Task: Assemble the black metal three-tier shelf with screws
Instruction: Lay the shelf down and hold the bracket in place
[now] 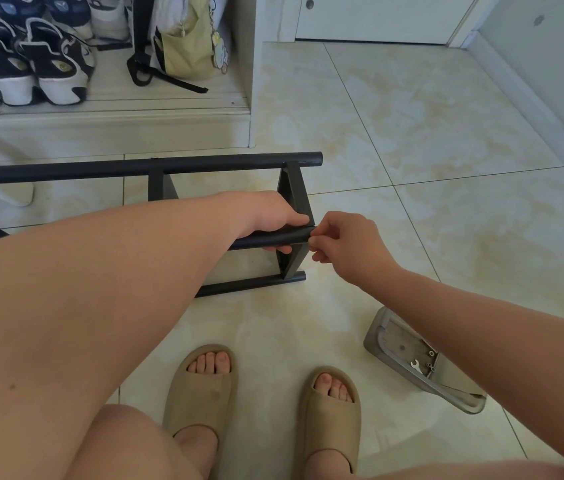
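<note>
Head view: black shelf frame (155, 166) lying on floor tiles, left portion cut off. Left hand (266, 216) grips its middle tube (263, 240); right hand (342, 244) pinches that tube's end, fingertip contents hidden. Grey tray (394, 337), wrench (415, 365) inside, partly behind right forearm.

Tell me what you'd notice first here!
In the middle, the left hand grips a black tube of the shelf frame lying on the floor, and the right hand pinches at that tube's end. Below them are tan slippers; at right, a grey tray holds a small wrench.
</note>
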Demonstrator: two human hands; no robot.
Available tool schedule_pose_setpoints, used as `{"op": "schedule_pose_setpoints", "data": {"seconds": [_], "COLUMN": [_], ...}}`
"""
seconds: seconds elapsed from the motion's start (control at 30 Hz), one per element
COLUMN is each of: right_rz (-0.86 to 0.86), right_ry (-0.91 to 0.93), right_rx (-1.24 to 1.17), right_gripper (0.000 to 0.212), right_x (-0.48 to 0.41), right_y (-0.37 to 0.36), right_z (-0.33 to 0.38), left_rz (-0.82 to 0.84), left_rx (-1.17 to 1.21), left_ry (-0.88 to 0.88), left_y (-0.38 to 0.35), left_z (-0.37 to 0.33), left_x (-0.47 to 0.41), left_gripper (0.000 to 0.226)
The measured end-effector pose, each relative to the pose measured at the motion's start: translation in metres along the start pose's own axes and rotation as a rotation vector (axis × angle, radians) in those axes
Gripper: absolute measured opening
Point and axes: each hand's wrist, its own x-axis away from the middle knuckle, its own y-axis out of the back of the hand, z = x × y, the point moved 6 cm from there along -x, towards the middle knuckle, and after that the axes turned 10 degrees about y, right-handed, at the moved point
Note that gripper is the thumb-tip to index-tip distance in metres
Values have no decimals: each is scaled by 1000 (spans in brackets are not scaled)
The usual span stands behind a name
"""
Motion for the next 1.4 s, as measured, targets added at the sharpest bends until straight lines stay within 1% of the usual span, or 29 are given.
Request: {"op": "schedule_pose_setpoints", "data": {"seconds": [0.13, 0.2, 0.27, 0.4, 0.47, 0.5, 0.73, 0.93, 1.07, 1.13, 1.2, 1.3, 1.4], "right_rz": [58, 65, 44, -3, -2, -1, 41, 3, -7, -10, 0, 4, 25], "right_ry": [101, 104, 42, -129, -153, -154, -61, -128, -90, -79, -50, 2, 50], "right_rx": [206, 219, 112, -285, -395, -410, -172, -257, -81, -24, 69, 213, 365], "right_gripper": [6, 6, 4, 9, 7, 7, 11, 14, 9, 10, 14, 26, 35], "right_x": [-1, -2, -3, 2, 5, 5, -4, -2, -6, -8, -9, -11, -10], "right_y": [2, 3, 2, -4, -7, -7, -1, -3, -3, 0, 3, 7, 10], "right_z": [10, 10, 4, -6, -6, -6, -2, -6, -5, -5, -3, 0, 1], "left_rz": [9, 13, 15, 27, 39, 45, 42, 53, 51, 50, 51, 47, 3], "left_rx": [17, 18, 13, 0, 7, 10, -18, -8, -15, -3, -4, -10, -27], "left_ry": [4, 4, 4, 12, 24, 30, 51, 68, 40, 27, 25, 21, -3], "left_y": [0, 0, 0, 0, 0, 1, 0, 1, 0, 0, 0, 1, -1], "left_z": [0, 0, 0, 2, 3, 4, 2, 5, 2, 0, 0, 0, -3], "left_x": [1, 1, 0, -2, -3, -4, -6, -7, -2, 0, 2, 4, 8], "left_gripper": [26, 26, 26, 28, 29, 30, 36, 35, 31, 29, 28, 27, 27]}}
